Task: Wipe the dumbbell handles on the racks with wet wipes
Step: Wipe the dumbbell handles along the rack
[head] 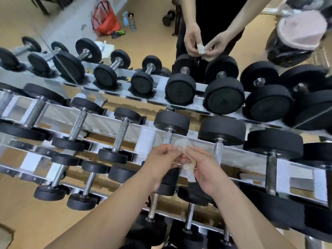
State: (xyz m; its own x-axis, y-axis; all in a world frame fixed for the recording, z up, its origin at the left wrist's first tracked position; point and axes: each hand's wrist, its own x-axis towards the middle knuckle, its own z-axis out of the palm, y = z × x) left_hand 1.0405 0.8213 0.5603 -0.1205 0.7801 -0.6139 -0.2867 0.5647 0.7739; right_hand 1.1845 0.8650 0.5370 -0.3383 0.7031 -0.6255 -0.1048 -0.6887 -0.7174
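Observation:
Both my hands hold a crumpled white wet wipe above the middle of the top rack. My left hand pinches its left side, and my right hand grips its right side and lower end. Directly beneath them lies a black dumbbell whose steel handle shows just above my fingers. To its left sit smaller dumbbells with bare steel handles. A bigger dumbbell handle lies to the right. The wipe touches no handle.
The chrome rack rail runs left to right with lower tiers of dumbbells below. A wall mirror behind the rack reflects the dumbbells and my own hands. A red bag and bottles show in the reflection.

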